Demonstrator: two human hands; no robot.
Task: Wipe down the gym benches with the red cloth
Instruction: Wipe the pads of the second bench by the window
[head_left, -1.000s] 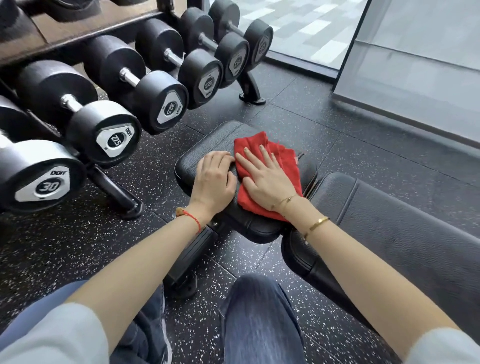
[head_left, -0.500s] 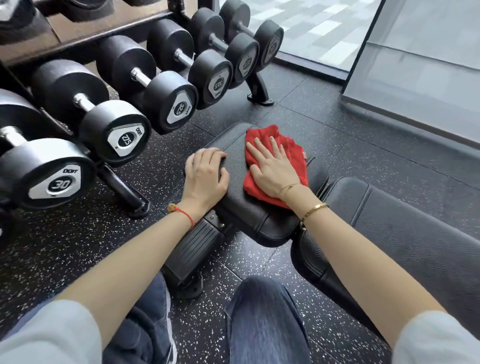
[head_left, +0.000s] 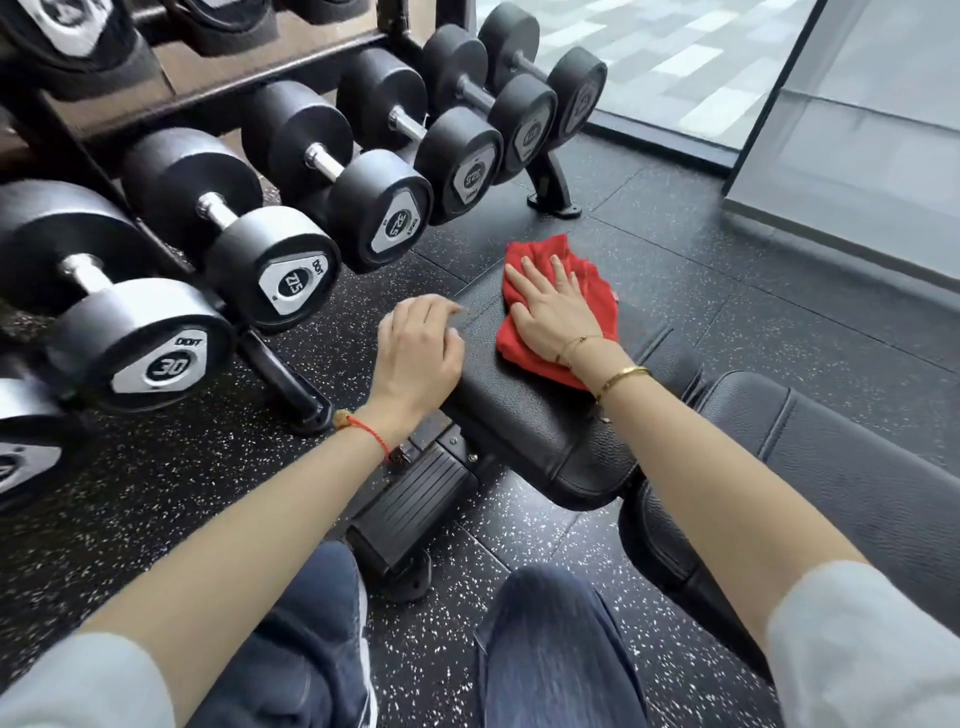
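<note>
Single head-worn wide-angle view, looking forward and steeply down from close above the padded surface. It faces the dumbbell rack at upper left and the glass wall at upper right. Knees show at the bottom edge.
</note>
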